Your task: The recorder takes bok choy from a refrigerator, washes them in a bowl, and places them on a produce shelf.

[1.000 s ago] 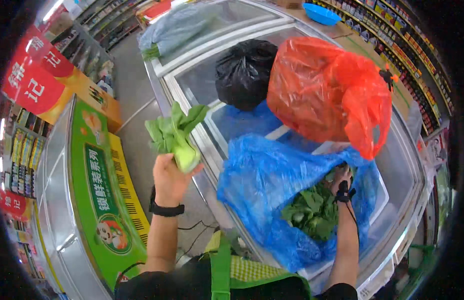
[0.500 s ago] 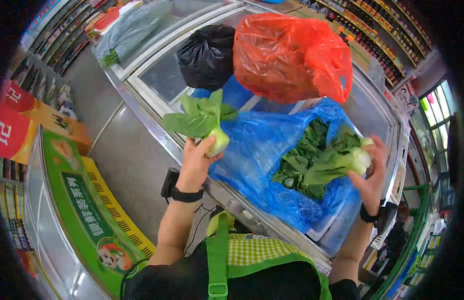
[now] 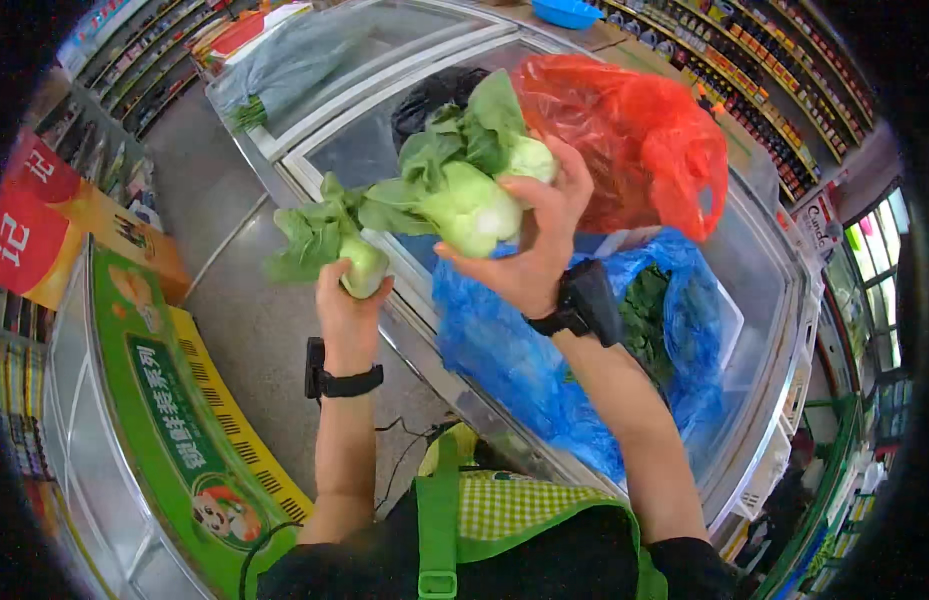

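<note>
While green display cabinet [image 3: 154, 400] curves along far left, left hand [image 3: 346, 310] grips small bok choy [image 3: 329, 245] by pale base, fingers clenched round it, leaves fanning leftward over grey floor. Black wristband [image 3: 346, 382] on left wrist. Right hand [image 3: 532, 240] raised just beside it, fingers wrapped round two larger bok choy heads [image 3: 464, 180], held above glass-topped freezer [image 3: 774, 290]. Black watch [image 3: 584, 300] on right wrist. Below right forearm, open blue bag [image 3: 504, 350] holds more dark greens [image 3: 646, 315]. Red bag [image 3: 634, 140] behind, black bag [image 3: 429, 95] partly hidden beside it.
</note>
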`<state>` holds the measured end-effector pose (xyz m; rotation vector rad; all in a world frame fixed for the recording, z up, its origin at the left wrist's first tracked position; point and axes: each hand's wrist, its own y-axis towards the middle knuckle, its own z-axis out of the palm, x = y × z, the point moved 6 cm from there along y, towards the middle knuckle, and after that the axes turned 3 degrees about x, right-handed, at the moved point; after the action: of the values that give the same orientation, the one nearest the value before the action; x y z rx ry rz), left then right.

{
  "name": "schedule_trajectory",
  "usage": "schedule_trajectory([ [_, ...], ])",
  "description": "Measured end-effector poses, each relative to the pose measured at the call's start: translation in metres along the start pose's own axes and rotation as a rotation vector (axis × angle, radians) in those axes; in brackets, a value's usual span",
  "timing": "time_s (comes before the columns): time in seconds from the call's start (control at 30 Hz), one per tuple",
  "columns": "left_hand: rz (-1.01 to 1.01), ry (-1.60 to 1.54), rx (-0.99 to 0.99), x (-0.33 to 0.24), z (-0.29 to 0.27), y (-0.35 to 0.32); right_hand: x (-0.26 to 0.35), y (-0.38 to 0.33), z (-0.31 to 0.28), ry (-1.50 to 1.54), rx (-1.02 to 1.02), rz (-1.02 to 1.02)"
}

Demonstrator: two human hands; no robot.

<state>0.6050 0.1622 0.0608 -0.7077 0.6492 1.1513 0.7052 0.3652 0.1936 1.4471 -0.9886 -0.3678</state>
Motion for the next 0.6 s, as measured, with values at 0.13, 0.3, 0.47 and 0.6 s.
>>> schedule_trajectory([
  [0.13,0.112,0.22,0.066,-0.009,-0.003,0.024,-0.024,-0.015,0.059,-0.088,0.003,0.004],
  [0.3,-0.204,0.272,0.157,0.033,0.003,0.039,-0.044,-0.073,0.081,-0.138,0.235,0.163],
  [0.47,-0.079,0.33,0.196,0.048,0.008,0.042,-0.077,-0.114,0.028,0.005,0.582,0.476],
  [0.6,-0.21,0.333,0.176,0.054,0.005,0.048,-0.139,-0.149,-0.015,0.731,-0.123,1.624],
])
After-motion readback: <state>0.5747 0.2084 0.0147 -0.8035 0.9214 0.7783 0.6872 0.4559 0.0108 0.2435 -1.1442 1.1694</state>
